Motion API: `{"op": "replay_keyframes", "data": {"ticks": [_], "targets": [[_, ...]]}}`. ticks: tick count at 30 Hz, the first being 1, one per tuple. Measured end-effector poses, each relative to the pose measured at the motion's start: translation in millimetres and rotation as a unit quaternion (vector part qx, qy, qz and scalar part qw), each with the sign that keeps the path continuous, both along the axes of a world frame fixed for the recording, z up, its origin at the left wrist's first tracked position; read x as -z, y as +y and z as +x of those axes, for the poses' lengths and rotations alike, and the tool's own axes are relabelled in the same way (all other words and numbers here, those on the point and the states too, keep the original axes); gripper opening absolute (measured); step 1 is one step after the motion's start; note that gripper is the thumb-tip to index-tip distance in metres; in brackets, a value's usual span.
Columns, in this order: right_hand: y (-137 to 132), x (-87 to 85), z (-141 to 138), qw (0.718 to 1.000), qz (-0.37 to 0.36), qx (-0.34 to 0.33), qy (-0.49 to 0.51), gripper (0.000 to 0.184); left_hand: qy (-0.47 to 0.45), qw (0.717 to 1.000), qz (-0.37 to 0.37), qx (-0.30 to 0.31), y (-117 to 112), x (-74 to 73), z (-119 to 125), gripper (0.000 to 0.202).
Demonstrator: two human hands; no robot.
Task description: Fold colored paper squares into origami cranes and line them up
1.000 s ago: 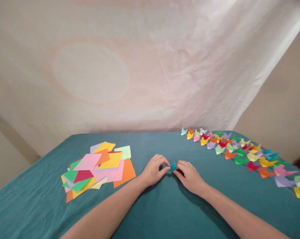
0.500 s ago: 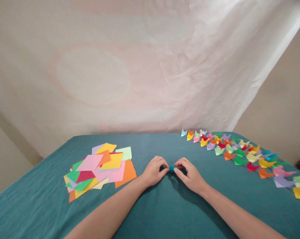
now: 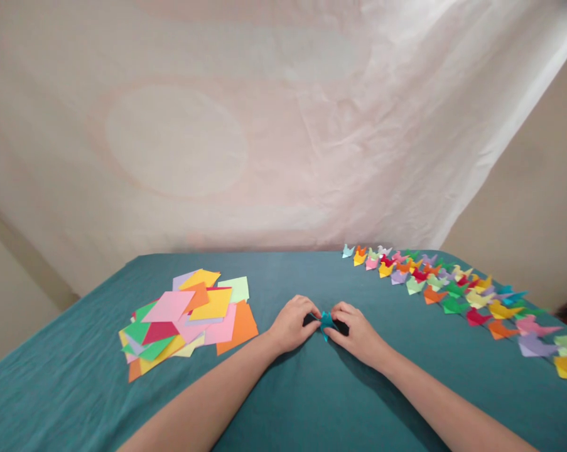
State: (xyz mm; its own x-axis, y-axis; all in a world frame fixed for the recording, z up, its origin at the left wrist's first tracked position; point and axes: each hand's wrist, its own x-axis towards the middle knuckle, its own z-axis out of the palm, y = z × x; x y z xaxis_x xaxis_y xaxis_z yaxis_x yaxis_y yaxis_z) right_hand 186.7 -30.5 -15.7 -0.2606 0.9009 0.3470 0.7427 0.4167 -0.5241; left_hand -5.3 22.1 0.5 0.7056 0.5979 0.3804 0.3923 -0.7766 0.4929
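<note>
Between my two hands, over the middle of the cloth, is a small folded teal origami piece (image 3: 327, 320). My left hand (image 3: 293, 322) pinches its left side between thumb and fingertips. From the right, my right hand (image 3: 356, 331) grips the other side with thumb and fingers. Points of the folded paper stick up and down between the fingertips. My fingers cover its outer parts.
Loose square papers (image 3: 184, 320) in several colours lie in a heap on the left. Rows of folded paper birds (image 3: 453, 285) stand along the right side. A teal cloth (image 3: 283, 408) covers the table, and a pale sheet (image 3: 264, 125) hangs behind it.
The teal paper has opened out between my fingers and shows more of its points, one now reaching downward. Both hands stay in nearly the same place.
</note>
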Motion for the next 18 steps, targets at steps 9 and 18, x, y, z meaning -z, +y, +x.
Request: {"op": "replay_keyframes", "data": {"ticks": [9, 18], "targets": [[1.8, -1.9, -0.5, 1.0, -0.015, -0.012, 0.008, 0.016, 0.02, 1.0, 0.015, -0.006, 1.7, 4.0, 0.7, 0.004], [1.4, -1.2, 1.1, 1.0, -0.013, -0.008, 0.015, 0.018, 0.026, 1.0, 0.017, -0.001, 2.3, 4.3, 1.8, 0.003]]}}
